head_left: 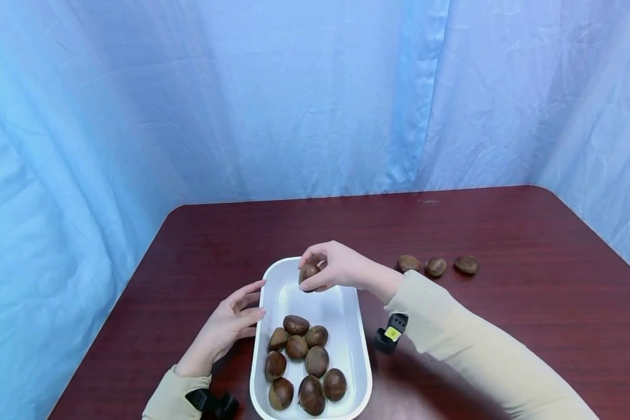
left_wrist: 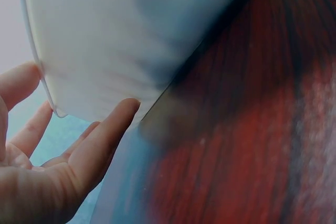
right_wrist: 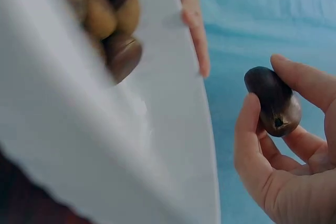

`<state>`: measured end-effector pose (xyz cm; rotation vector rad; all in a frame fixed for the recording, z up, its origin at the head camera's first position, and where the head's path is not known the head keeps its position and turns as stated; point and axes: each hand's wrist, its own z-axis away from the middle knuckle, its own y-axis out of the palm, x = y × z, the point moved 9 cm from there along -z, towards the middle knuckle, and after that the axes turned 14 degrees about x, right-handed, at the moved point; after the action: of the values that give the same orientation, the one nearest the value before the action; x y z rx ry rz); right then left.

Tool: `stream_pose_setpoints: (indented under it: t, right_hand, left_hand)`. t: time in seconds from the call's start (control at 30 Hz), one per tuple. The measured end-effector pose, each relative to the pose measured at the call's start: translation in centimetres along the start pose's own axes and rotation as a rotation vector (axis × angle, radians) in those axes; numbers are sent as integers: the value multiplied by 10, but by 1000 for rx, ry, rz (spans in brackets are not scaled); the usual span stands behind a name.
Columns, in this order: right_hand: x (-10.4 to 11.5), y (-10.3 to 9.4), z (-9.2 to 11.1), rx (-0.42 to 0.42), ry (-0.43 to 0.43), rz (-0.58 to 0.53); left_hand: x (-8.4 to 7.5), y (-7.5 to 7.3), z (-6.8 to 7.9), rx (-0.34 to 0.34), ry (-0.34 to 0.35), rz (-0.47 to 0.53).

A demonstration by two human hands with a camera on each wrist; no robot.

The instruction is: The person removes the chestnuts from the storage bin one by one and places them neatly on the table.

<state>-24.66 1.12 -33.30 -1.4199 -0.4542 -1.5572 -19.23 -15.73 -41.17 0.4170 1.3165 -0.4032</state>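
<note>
A white tray [head_left: 273,297] stands on the dark red table, with several brown chestnuts [head_left: 296,347] gathered in its near half. Over the tray's far part, my right hand [head_left: 343,268] pinches one chestnut [right_wrist: 273,100] between thumb and fingers, apart from those in the tray. My left hand [head_left: 228,324] is at the tray's left side, its fingers extended and the thumb and fingertips touching the rim and outer wall. In the left wrist view, the fingers [left_wrist: 105,137] lie against the tray's wall and the tray's contents are hidden.
Three more chestnuts [head_left: 436,267] lie in a row on the table [head_left: 530,291], to the right of the tray and partly behind the right forearm. Pale blue curtains [head_left: 315,105] hang behind the table and at its sides.
</note>
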Motion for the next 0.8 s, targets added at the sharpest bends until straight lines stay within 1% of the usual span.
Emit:
stream_pose_setpoints:
  t: [0.23,0.43,0.5,0.67,0.8]
  right_hand:
    - [-30,-7,25,-12,10,-74]
    - [-44,-19,45,-47,-11,-122]
    - [-49,-25,52,-66,-7,-136]
    - [-66,-38,73,-113,18,-136]
    - [-78,-51,95,-140,32,-129]
  left_hand:
    - [0,1,0,2,0,0]
    - [0,1,2,4,-2,7]
    - [0,1,2,2,-3,3]
    - [1,0,3,-4,-9,-4]
    - [1,1,4,-2,-11,-7]
